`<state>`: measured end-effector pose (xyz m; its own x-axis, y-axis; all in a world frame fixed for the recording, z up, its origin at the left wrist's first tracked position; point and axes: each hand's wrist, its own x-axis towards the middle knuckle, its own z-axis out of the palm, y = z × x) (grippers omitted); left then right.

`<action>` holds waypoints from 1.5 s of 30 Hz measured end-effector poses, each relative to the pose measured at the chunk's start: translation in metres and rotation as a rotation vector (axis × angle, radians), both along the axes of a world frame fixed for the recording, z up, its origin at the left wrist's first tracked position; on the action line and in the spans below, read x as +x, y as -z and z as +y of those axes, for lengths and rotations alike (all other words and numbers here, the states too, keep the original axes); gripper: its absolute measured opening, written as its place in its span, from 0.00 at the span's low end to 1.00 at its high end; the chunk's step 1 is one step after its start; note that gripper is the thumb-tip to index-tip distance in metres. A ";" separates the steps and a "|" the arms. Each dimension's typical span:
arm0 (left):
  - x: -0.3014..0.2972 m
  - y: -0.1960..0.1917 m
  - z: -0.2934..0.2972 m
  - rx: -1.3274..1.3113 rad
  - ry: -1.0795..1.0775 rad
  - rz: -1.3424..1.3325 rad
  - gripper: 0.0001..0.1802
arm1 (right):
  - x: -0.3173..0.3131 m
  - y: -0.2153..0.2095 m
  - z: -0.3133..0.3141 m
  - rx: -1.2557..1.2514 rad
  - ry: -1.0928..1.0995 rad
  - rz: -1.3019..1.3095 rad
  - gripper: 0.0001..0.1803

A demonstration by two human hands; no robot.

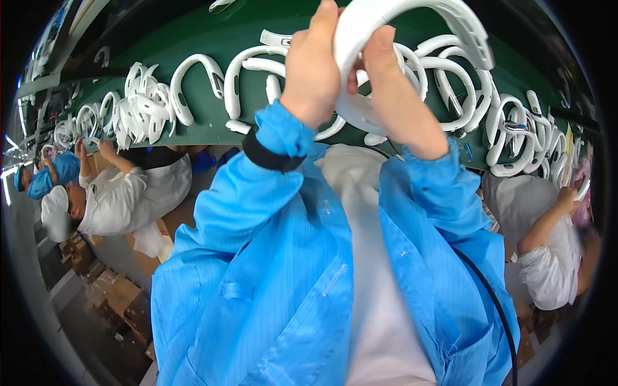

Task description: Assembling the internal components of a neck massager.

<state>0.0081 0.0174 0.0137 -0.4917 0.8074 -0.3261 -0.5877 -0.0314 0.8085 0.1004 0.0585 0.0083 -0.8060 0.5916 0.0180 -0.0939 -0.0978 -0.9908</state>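
Both my hands are raised over the green bench, gripping a white U-shaped neckband point(444, 13) that looks like a neck fan with slots along its edge. My left hand point(311, 74) is closed on its left side, palm edge toward me. Inside the curve, my right hand point(400, 96) presses with its thumb up against the white shell; its other fingers are mostly hidden behind. Below and behind the hands lie more white neckbands, including a curved one point(233, 83) left of my left hand and several overlapping ones point(467, 96) to the right of my right hand.
A heap of white neckband parts point(143, 106) sits on the green bench point(206, 128) to the left. More neckbands point(515, 138) are piled at the right. Co-workers sit on both sides, one in white point(122, 199) at left. Cardboard boxes point(122, 293) stand on the floor.
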 end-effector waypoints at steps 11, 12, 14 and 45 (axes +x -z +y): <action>-0.048 0.019 0.001 -0.131 0.181 -0.218 0.21 | 0.041 0.021 -0.001 0.271 -0.328 -0.347 0.30; -0.050 0.022 0.000 -0.131 0.179 -0.221 0.21 | 0.041 0.022 -0.004 0.271 -0.331 -0.350 0.30; -0.057 0.028 -0.004 -0.077 0.216 -0.256 0.20 | 0.041 0.027 -0.011 0.295 -0.269 -0.285 0.30; 0.059 0.057 -0.068 -0.056 0.072 -0.084 0.26 | 0.026 0.068 -0.070 -0.071 0.416 0.088 0.21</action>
